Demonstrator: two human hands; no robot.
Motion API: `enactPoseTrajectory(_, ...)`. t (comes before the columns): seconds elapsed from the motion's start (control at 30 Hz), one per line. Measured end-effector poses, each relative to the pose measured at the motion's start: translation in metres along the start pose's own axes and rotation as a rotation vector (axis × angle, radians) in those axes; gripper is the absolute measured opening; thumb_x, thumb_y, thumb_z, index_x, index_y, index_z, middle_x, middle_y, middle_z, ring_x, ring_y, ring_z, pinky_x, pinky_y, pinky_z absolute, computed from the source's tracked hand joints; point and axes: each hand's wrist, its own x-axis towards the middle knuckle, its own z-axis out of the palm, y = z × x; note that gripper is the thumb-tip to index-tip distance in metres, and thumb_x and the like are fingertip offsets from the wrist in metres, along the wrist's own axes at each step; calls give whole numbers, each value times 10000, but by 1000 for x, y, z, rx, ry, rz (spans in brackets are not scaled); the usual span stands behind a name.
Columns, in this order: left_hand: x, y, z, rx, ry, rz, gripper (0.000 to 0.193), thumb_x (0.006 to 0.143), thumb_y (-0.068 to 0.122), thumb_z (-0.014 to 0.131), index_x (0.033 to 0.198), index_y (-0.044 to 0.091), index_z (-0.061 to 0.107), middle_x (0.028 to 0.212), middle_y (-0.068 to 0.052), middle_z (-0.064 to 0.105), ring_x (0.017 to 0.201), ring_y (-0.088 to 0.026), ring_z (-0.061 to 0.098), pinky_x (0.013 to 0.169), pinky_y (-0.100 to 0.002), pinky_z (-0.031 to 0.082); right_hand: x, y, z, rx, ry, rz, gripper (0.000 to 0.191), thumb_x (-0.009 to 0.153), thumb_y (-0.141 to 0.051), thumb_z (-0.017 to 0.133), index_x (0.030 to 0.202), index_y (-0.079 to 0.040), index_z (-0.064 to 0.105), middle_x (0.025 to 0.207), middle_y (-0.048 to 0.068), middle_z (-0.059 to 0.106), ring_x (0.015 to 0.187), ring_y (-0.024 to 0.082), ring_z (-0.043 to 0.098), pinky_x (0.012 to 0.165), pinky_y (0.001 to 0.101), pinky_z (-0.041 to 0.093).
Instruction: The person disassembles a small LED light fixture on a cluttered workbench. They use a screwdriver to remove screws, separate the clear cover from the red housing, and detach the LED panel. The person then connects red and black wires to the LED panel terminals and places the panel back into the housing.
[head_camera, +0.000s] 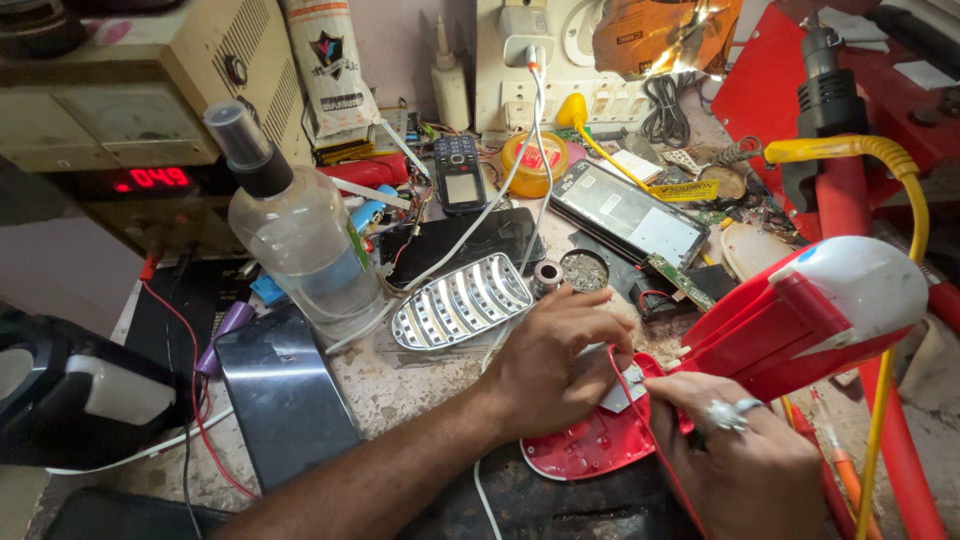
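Nearest the lens: right hand (745, 455), ringed, low at the frame's bottom edge, fingers curled narrow over the near end of a red-and-white lamp housing (790, 325); what they pinch, impossible to tell. Left hand (555, 360) just beside it, fingertips closed narrow onto a small white board (622, 392) with a red wire (640, 420) inside the open red base. Housing glossy red plastic, white rounded head tilted up toward the right, base lying open at the bench's near centre. Little free room: ribbed silver reflector (462, 300) just left of the left hand, clear spray bottle (295, 225) and dark tablet (285, 395) further left, yellow cable (890, 300) hugging the right, phones and parts crowding behind.
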Motion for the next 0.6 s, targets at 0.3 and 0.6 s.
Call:
enactPoseTrajectory(0.3, 3, 32, -21, -132, 112, -97, 97, 955, 149, 710, 1040, 105, 724, 1010, -65, 758, 998, -259, 749, 905, -363, 570, -26, -6, -8, 172, 141, 356, 207, 957, -41, 741, 1161, -73, 756, 958, 88, 781, 891, 146, 769, 826, 287, 598)
enactPoseTrajectory(0.6, -4, 49, -31, -155, -322, -109, 164, 919, 183, 679, 1068, 147, 736, 938, -48, 733, 794, -208, 764, 678, -341, 605, -32, 3, -3, 325, 46, 188, 217, 791, -60, 825, 994, -58, 750, 893, 77, 766, 795, 139, 755, 745, 268, 587)
